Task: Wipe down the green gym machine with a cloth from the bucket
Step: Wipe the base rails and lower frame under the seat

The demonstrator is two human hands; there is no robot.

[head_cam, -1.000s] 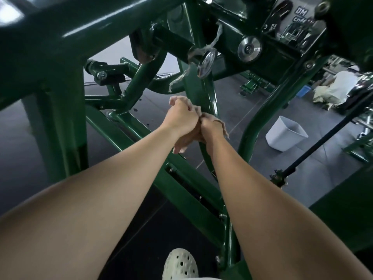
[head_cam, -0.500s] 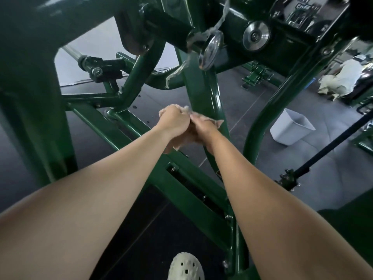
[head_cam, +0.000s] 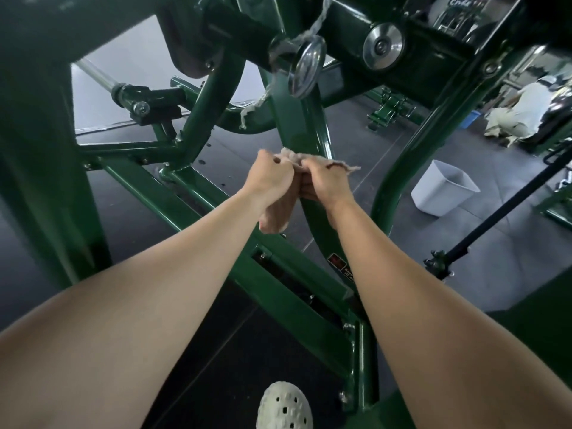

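**Two hands, one cloth, at the green post**

In the head view we count two hands, one cloth, one bucket, one shoe and two round metal discs. The left hand (head_cam: pixel 272 178) and the right hand (head_cam: pixel 325 184) are fists set knuckle to knuckle in front of the central post of the green gym machine (head_cam: pixel 295 125). Each has its fingers curled tightly round the cloth (head_cam: pixel 291 157).

The cloth bunches up between the two fists. A frayed corner sticks out past the right hand, and a longer fold hangs below the left hand. We cannot tell whether the cloth touches the post.

The white bucket (head_cam: pixel 442 188) stands on the dark floor, well apart to the right. The nearer disc (head_cam: pixel 306 69) sits high on the machine above the hands, with the other disc (head_cam: pixel 383 46) to its right. The pale perforated shoe (head_cam: pixel 284 407) shows at the bottom edge.
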